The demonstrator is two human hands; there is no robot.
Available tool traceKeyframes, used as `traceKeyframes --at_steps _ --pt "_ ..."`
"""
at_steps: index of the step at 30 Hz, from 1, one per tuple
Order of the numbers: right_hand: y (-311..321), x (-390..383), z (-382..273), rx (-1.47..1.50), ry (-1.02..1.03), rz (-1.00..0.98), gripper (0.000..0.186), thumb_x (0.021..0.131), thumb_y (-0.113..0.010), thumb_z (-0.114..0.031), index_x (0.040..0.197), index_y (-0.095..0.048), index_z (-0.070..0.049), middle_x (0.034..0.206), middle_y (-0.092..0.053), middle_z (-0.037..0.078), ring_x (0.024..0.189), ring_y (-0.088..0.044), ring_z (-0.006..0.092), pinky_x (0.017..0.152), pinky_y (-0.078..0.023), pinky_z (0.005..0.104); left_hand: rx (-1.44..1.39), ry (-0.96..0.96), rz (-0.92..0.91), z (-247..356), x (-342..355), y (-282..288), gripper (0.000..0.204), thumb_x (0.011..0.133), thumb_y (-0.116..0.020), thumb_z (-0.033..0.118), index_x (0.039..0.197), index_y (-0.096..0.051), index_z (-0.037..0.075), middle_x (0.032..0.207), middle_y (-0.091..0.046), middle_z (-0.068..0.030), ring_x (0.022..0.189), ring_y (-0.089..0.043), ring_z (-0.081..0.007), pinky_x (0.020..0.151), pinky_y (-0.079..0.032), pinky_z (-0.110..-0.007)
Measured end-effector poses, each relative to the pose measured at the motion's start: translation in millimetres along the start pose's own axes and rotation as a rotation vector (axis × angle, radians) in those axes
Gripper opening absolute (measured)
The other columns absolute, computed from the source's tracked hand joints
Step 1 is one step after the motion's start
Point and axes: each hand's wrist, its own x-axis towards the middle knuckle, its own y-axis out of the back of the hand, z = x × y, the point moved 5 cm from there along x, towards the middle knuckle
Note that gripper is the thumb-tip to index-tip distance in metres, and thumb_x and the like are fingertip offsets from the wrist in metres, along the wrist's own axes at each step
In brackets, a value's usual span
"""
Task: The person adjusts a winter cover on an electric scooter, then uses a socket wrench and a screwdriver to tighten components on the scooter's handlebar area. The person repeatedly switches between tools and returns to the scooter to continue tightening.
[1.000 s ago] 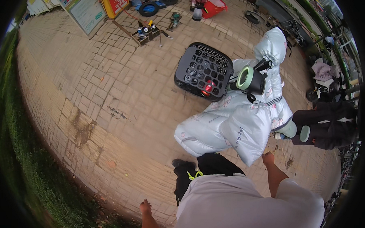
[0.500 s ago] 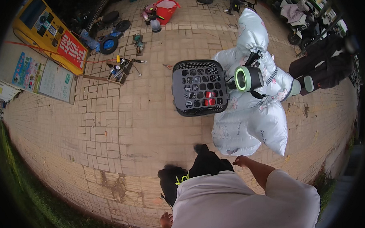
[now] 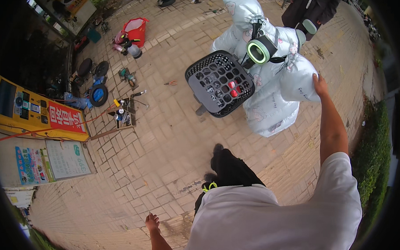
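A silver padded scooter windshield cover (image 3: 271, 112) with pink prints hangs over the front of a scooter. My right hand (image 3: 320, 85) is closed on the outer end of its bulging handlebar mitt (image 3: 298, 82); part of the fingers is hidden against the fabric. My right arm reaches forward, nearly straight. Ahead of the cover, a round headlight (image 3: 258, 52) with a pale green rim shows, next to a black lidded basket (image 3: 201, 92) with red items inside. Low on the left, my left hand (image 3: 152, 222) hangs free, its fingers loosely bent and apart, holding nothing.
A yellow kiosk (image 3: 33, 108) and a sign board (image 3: 69, 160) stand at left. Tyres (image 3: 98, 94), a tool tray (image 3: 126, 113), pliers (image 3: 171, 83) and a red bag (image 3: 135, 31) lie on the paving. Another dark-covered vehicle (image 3: 312, 10) stands behind; a hedge (image 3: 369, 148) runs along the right.
My right hand has risen from beside my body to the cover's handlebar mitt. My left hand has swung out forward and left. The view has turned and shifted closer to the scooter.
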Motion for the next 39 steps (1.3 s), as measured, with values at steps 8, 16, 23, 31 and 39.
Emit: traceKeyframes --at_steps 8,16,23,31,39 --pt "4 -28 -5 -0.084 -0.015 0.058 0.076 0.092 -0.048 -0.063 0.130 -0.053 0.003 0.128 -0.056 0.030 0.118 -0.054 0.0451 0.102 -0.042 0.0479 0.423 -0.037 -0.255 94 27 -58 0.041 0.097 -0.054 0.039 0.124 -0.058 0.008 0.104 -0.067 -0.0055 0.086 -0.062 -0.0177 0.072 -0.048 -0.036" --pt "22 -51 -29 -0.140 -0.179 0.049 0.078 0.092 -0.049 -0.062 0.133 -0.051 0.004 0.130 -0.056 0.029 0.120 -0.054 0.0424 0.103 -0.042 0.0454 0.755 0.042 -0.410 199 88 -74 0.042 0.097 -0.053 0.035 0.127 -0.057 0.006 0.109 -0.067 -0.0080 0.093 -0.063 -0.0201 0.079 -0.048 -0.037" --pt "24 -53 -46 -0.121 -0.299 -0.075 0.077 0.094 -0.047 -0.059 0.139 -0.046 0.004 0.138 -0.050 0.028 0.128 -0.049 0.0405 0.107 -0.039 0.0448 0.842 -0.317 -0.364 390 171 -61 0.032 0.096 -0.055 0.030 0.108 -0.064 0.002 0.087 -0.066 -0.0055 0.070 -0.059 -0.0149 0.057 -0.044 -0.026" --pt "10 -57 -37 -0.132 -0.331 0.053 0.078 0.095 -0.043 -0.061 0.143 -0.042 0.000 0.144 -0.044 0.028 0.134 -0.042 0.0403 0.111 -0.035 0.0435 1.079 -0.365 -0.460 430 170 -83 0.033 0.097 -0.057 0.028 0.115 -0.065 0.001 0.096 -0.069 -0.0067 0.081 -0.064 -0.0141 0.065 -0.048 -0.029" --pt "4 -64 -34 -0.010 -0.454 0.098 0.074 0.093 -0.048 -0.055 0.147 -0.037 -0.005 0.150 -0.039 0.021 0.139 -0.037 0.0373 0.113 -0.029 0.0525 1.363 -0.591 -0.578 514 204 -161 0.036 0.095 -0.058 0.027 0.115 -0.066 -0.002 0.097 -0.071 -0.0102 0.080 -0.065 -0.0167 0.075 -0.051 -0.030"
